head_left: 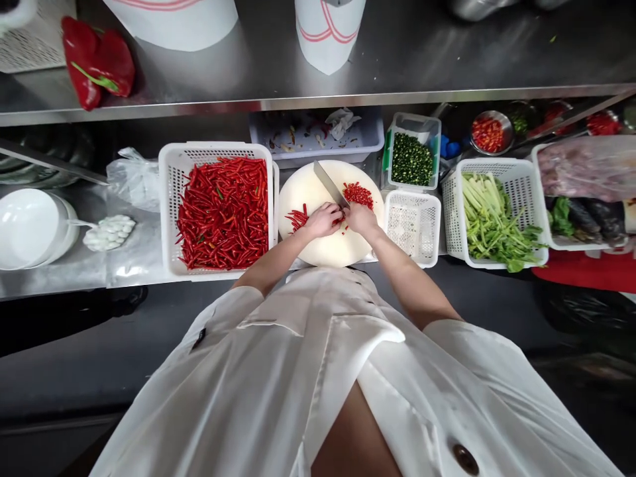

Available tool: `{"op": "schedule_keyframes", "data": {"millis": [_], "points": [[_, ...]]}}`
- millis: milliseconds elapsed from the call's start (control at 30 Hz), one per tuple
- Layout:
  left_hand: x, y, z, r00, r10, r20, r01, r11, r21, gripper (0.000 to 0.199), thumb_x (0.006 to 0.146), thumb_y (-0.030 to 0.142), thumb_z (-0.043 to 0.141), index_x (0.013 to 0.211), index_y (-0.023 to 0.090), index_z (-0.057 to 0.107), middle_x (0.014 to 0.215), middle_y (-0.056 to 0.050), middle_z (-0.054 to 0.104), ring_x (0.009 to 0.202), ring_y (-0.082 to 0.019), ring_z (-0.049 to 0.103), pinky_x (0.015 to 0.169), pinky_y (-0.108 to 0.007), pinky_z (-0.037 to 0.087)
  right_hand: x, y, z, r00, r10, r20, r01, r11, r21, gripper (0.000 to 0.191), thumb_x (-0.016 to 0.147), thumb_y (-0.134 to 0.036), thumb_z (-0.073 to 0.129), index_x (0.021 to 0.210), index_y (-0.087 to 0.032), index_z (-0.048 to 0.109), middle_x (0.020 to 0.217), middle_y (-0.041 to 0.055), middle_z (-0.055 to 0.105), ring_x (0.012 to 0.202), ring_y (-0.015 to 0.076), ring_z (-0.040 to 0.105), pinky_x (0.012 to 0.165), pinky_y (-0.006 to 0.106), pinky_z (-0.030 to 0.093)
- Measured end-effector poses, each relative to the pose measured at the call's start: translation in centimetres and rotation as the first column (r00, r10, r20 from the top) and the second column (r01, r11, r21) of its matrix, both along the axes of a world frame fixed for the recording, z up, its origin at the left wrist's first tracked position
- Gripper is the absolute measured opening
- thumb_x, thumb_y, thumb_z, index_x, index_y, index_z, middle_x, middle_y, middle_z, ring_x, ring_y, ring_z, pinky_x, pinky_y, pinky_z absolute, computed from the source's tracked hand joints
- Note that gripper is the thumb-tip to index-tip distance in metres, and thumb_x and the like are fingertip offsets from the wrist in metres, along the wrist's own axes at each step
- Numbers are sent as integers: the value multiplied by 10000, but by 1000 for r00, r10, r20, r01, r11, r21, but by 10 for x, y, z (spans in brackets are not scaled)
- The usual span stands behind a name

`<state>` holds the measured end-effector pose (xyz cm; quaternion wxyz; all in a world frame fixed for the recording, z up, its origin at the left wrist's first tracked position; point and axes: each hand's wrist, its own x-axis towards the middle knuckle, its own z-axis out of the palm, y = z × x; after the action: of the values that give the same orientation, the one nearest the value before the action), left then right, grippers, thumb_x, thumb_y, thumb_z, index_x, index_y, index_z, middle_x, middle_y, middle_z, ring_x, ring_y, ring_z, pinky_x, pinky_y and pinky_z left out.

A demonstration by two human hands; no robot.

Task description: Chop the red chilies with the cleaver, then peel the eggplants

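Observation:
On the round white cutting board [330, 255], my right hand [362, 218] is closed around the handle of a broad kitchen knife [328, 182], whose blade points away and to the left. My left hand [325, 220] presses red chilies down against the blade's near end, its fingers curled. Several whole red chilies [297, 217] lie left of that hand. Beyond the right hand, right of the blade, is a heap of chopped red chili [358, 195]. The knife handle is hidden in my fist, and most of the held chilies are covered by my fingers.
A white basket of red chilies [223, 212] stands left of the board. To the right are a small white basket [412, 228], a tub of chopped green pieces [411, 159] and a celery basket [497, 212]. A purple-grey tray [318, 154] sits behind, under a steel shelf [412, 66].

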<state>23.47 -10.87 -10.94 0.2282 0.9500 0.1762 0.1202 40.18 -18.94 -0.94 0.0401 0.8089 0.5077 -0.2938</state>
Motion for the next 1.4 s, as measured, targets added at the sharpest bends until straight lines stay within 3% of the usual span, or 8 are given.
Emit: {"op": "schedule_keyframes", "data": {"millis": [200,667,1067,1400], "points": [[-4,-1,-2,1000,8,19,-8,1000,0,212,1035,310,611,1120,216,781,1204,-134,673,1209,-310,591,1102,-467,498,-8,-12,2,1000,-4,19,4,1000,-19,425,1167,-386,437,1417,-130,667,1321,225,764,1248,353,724,1016,391,541],[-15,-10,4,1000,17,-1,-17,1000,5,208,1006,292,634,1113,206,789,1191,-133,688,1177,-307,618,1085,-469,504,-23,-10,3,1000,10,15,-10,1000,-15,419,1169,-377,433,1374,-115,688,1306,244,763,1264,354,714,1054,399,523],[-25,-25,7,992,124,4,-124,992,14,185,985,208,617,1091,205,769,1169,-130,699,1178,-308,635,1066,-470,521,-31,-17,3,1000,24,-6,-24,999,-36,441,1164,-384,421,1405,-120,680,1342,237,755,1282,347,705,1072,401,526],[-33,-31,8,990,136,-46,-136,991,6,207,997,233,606,1103,213,782,1174,-128,705,1179,-302,631,1072,-465,539,-36,-16,-9,996,-16,-82,16,1000,6,430,1153,-380,433,1355,-125,715,1335,232,763,1277,320,710,1071,350,515]]}}
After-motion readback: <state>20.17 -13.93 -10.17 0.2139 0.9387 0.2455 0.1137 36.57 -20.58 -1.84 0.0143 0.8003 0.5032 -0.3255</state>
